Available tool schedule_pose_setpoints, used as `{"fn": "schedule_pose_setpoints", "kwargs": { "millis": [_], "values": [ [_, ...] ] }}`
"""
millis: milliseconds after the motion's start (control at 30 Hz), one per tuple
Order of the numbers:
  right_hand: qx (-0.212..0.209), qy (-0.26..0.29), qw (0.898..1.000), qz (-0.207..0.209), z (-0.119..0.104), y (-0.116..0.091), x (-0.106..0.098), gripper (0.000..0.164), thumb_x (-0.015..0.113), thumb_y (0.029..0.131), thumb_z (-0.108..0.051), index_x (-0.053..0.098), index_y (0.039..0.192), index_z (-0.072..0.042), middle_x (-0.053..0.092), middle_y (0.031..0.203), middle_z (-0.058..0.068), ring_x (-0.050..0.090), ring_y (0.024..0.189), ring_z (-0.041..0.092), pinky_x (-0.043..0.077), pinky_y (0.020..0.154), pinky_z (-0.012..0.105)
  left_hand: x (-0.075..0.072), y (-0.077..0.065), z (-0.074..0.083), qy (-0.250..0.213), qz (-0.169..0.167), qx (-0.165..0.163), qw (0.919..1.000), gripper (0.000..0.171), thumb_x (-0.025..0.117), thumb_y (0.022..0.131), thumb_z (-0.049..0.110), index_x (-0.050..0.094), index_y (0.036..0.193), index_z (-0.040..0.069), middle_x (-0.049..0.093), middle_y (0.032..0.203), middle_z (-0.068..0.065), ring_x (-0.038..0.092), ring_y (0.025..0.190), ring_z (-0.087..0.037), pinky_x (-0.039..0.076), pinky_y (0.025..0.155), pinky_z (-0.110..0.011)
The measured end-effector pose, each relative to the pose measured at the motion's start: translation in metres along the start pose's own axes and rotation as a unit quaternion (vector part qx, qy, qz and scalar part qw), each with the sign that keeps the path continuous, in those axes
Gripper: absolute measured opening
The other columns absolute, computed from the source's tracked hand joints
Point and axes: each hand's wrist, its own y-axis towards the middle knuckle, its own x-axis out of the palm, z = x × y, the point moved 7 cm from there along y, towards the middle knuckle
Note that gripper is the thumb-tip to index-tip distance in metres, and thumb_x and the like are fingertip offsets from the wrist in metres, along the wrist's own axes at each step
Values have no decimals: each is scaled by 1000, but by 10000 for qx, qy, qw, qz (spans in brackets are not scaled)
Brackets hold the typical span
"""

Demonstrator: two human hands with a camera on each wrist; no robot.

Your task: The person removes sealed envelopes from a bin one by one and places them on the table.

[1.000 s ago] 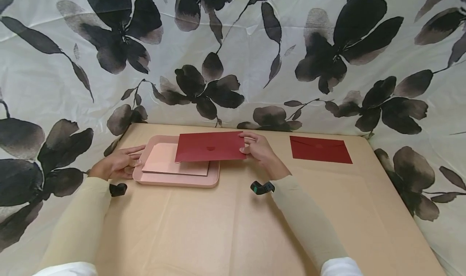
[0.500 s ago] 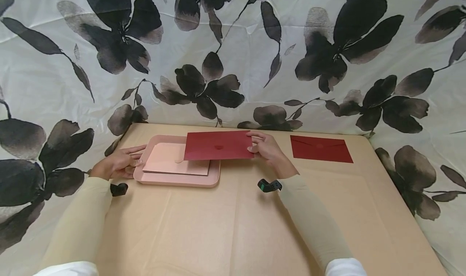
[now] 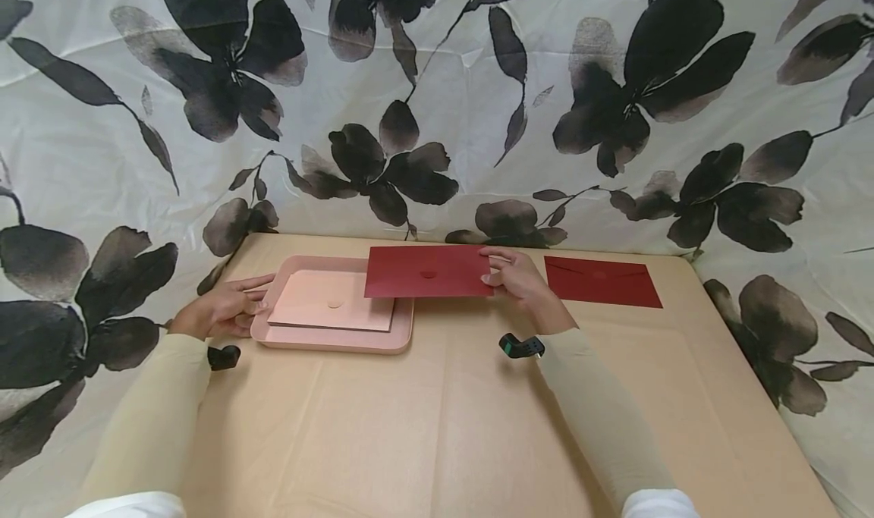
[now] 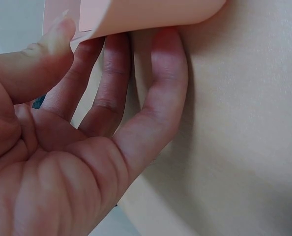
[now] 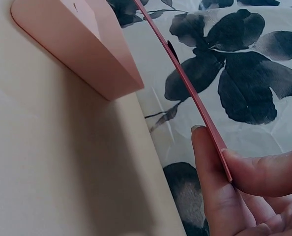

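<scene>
My right hand [image 3: 524, 284] pinches the right end of a red envelope [image 3: 429, 271] between thumb and fingers. The envelope is raised, overlapping the tray's right part in the head view; from the right wrist it shows edge-on as a thin red strip [image 5: 197, 101]. At the left end of a shallow pink tray [image 3: 331, 340], my left hand [image 3: 224, 307] holds the rim. Its thumb is by the top edge and its fingertips [image 4: 168, 46] are at the underside. Inside the tray lies a light pink envelope [image 3: 307, 298] with a round seal, partly covered by the red one.
A second red envelope [image 3: 604, 283] lies flat at the back right of the tan table [image 3: 410, 427]. Behind the table hangs a white cloth [image 3: 492, 139] with dark flowers. Black cameras are strapped to both wrists.
My right hand has moved to the right with the red envelope, uncovering more of the pink envelope and its seal. The left hand and tray have stayed in place.
</scene>
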Motion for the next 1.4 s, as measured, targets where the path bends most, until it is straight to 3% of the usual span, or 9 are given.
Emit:
{"fn": "schedule_pose_setpoints", "kwargs": {
  "millis": [467, 567, 667, 767, 933, 1167, 1400],
  "values": [
    [46, -92, 9999, 136, -1, -1, -23, 54, 63, 97, 6, 59, 147, -14, 56, 152, 15, 68, 100, 15, 59, 76, 20, 0, 1, -1, 29, -30, 76, 10000, 85, 56, 103, 2, 4, 167, 21, 8, 172, -21, 61, 95, -16, 53, 81, -38],
    [62, -116, 9998, 155, -1, -2, -29, 53, 63, 97, 6, 59, 146, -14, 56, 152, 14, 68, 97, 12, 58, 73, 19, 2, 1, -1, -1, -51, 75, 10000, 85, 55, 103, 1, 3, 168, 21, 8, 172, -21, 58, 86, -14, 52, 79, -36],
    [31, -75, 9998, 154, -1, -1, -34, 53, 63, 97, 6, 59, 146, -13, 56, 152, 14, 68, 94, 12, 58, 72, 20, 2, 1, -2, -29, -31, 40, 10000, 84, 53, 104, 1, 3, 168, 22, 9, 173, -22, 47, 70, -11, 49, 75, -34],
    [5, -90, 9998, 178, -1, 0, -39, 53, 64, 97, 6, 59, 147, -13, 56, 152, 14, 69, 93, 11, 58, 72, 20, 3, 1, -2, -50, -1, -10, 10000, 83, 52, 104, 0, 3, 168, 23, 10, 173, -21, 38, 64, -12, 48, 73, -34],
    [70, -101, 9996, 263, 2, 1, -47, 53, 64, 97, 5, 59, 147, -14, 56, 152, 13, 69, 88, 9, 56, 69, 19, 2, 1, -1, -32, -8, -35, 10000, 83, 52, 104, 1, 3, 167, 23, 6, 174, -20, 52, 75, -12, 50, 78, -36],
    [125, -85, 9993, 335, 4, 2, -57, 55, 65, 97, 5, 58, 148, -15, 54, 155, 13, 67, 91, 8, 56, 70, 18, 2, 0, 0, -106, -26, -42, 9999, 84, 51, 103, -1, 3, 168, 22, 7, 174, -20, 47, 71, -12, 50, 77, -35],
    [263, -117, 9987, 426, 9, 3, -67, 55, 62, 99, 3, 55, 150, -17, 51, 157, 12, 66, 100, 13, 57, 75, 19, 2, 0, -1, -108, -30, 15, 9999, 84, 54, 103, 0, 4, 168, 21, 7, 173, -22, 58, 85, -14, 52, 81, -37]
  ]
}}
